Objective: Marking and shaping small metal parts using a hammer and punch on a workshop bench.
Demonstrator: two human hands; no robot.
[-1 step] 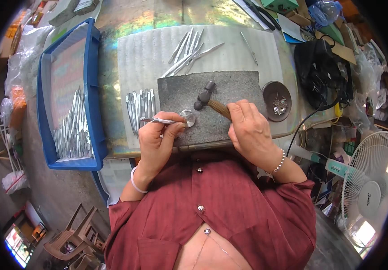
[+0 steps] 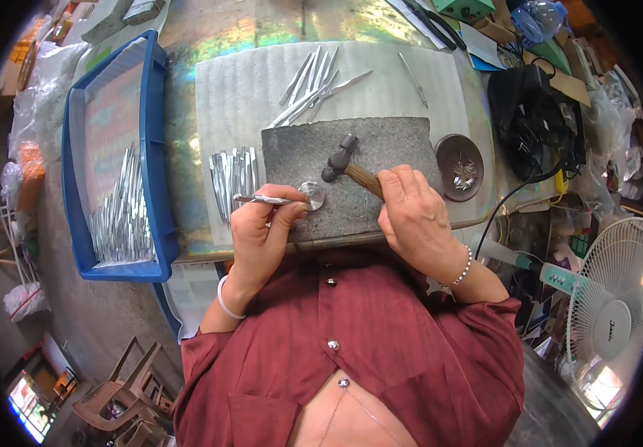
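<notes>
Hardly anything is shifting since the earlier frame: our two hands are staying in the same places and the hammer is lying at the same slant.

From the head view, we are pinching a slim metal piece [image 2: 250, 198] between the thumb and fingertips of our left hand [image 2: 259, 229]. It is lying crosswise in the grip, its one end sticking out leftward past the fingers, its other end pointing at a round, clear-looking block [image 2: 314, 192]. Our fingertips are covering that end, so we cannot tell whether it is touching the block.

Our right hand [image 2: 417, 214] is closing around the wooden handle of the hammer [image 2: 341, 157]. The head is sitting beyond the fingers, over the grey slab [image 2: 381, 138], just right of the block.

Similar metal pieces are lying side by side in a row [image 2: 233, 179] left of the slab, on white foam sheeting [image 2: 228, 82]. Right of the slab, a dark round dish [image 2: 452, 149] is holding small shiny bits, and more slender pieces are filling the lower part of the blue tray [image 2: 159, 149].
</notes>
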